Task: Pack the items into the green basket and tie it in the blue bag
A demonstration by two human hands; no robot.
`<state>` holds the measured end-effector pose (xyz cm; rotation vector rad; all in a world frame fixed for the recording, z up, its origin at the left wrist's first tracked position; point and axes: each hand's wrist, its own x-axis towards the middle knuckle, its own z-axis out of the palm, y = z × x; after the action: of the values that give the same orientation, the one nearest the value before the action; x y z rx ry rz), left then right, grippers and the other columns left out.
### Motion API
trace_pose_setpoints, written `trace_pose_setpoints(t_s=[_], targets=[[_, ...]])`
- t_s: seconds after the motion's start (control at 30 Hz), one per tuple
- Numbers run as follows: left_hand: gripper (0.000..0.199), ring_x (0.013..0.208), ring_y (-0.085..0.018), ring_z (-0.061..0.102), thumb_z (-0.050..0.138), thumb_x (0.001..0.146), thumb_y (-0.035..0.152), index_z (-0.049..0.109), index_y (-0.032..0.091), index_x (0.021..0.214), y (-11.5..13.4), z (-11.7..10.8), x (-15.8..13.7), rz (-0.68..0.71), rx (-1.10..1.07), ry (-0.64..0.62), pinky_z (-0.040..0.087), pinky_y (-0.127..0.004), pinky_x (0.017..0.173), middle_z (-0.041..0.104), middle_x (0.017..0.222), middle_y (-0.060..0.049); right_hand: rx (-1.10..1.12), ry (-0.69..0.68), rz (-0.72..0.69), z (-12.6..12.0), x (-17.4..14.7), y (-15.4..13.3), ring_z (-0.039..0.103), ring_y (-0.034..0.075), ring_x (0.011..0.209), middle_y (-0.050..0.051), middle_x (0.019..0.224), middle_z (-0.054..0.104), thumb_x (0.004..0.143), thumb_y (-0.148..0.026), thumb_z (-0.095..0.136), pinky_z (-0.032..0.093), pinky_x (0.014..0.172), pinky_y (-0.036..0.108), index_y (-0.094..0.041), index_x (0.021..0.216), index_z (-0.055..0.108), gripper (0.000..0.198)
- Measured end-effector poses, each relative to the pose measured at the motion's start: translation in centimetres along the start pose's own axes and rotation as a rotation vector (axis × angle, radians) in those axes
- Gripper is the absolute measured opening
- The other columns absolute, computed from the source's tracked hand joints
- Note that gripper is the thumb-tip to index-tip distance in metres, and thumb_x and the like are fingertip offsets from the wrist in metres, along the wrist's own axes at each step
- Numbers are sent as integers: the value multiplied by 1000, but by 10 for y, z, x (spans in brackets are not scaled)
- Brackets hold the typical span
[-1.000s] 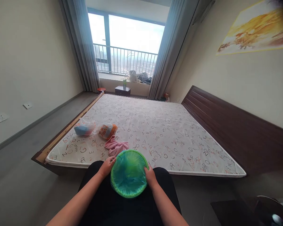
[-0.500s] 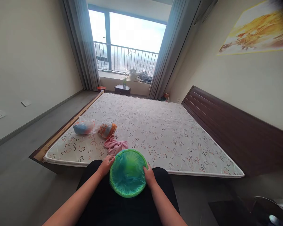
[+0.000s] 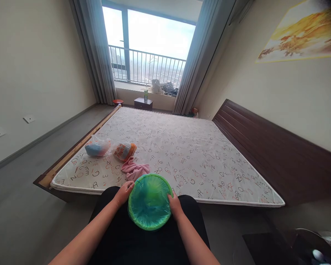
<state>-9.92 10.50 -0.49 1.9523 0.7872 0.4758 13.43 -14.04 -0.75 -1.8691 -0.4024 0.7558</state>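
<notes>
A round bin (image 3: pixel 149 202) with a green rim, lined with a thin bluish-green plastic bag, sits between my thighs with its mouth facing me. My left hand (image 3: pixel 126 191) pinches the rim at its upper left, fingers closed. On the opposite side my right hand (image 3: pixel 175 206) grips the rim, with the thumb over the edge. Just beyond the bin, a crumpled pink cloth (image 3: pixel 135 169) lies on the mattress (image 3: pixel 182 147). The bin's lower body is hidden behind its mouth.
Two plastic bags, one with blue contents (image 3: pixel 96 147) and one orange and white (image 3: pixel 124 151), rest on the mattress. A dark headboard (image 3: pixel 264 140) stands at right. Beyond the bed are a nightstand (image 3: pixel 143 104) with a bottle and a red stool (image 3: pixel 117 102).
The view has shifted very slightly, with the room sitting a little higher in the picture. Both hands keep the same hold on the bin's rim.
</notes>
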Motion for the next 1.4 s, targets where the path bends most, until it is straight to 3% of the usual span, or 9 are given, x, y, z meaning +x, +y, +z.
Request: trace_pose_setpoints(t_s=[0.43,1.07,1.4], targets=[[54,105,-29,67,40,95,65,73,23,101,7,-2,-1,-29,-31,-86,50,-38,95,74,106,-10,27,-17,-33,1,3,7,71,33,109,12,111,78,76,-44,57,54,93,38,-18,115,71,49],[54,102,-30,67,40,95,65,72,23,100,12,-3,-3,-64,-80,-107,50,-40,93,75,104,-9,20,-13,-20,0,2,3,72,32,106,12,110,78,76,-44,58,53,93,39,-18,109,71,44],[55,98,-29,67,37,95,66,72,23,96,2,0,-1,-76,-69,-106,50,-41,93,74,98,-9,53,-15,-23,2,5,9,72,33,107,13,113,78,74,-47,57,54,93,39,-18,111,70,49]])
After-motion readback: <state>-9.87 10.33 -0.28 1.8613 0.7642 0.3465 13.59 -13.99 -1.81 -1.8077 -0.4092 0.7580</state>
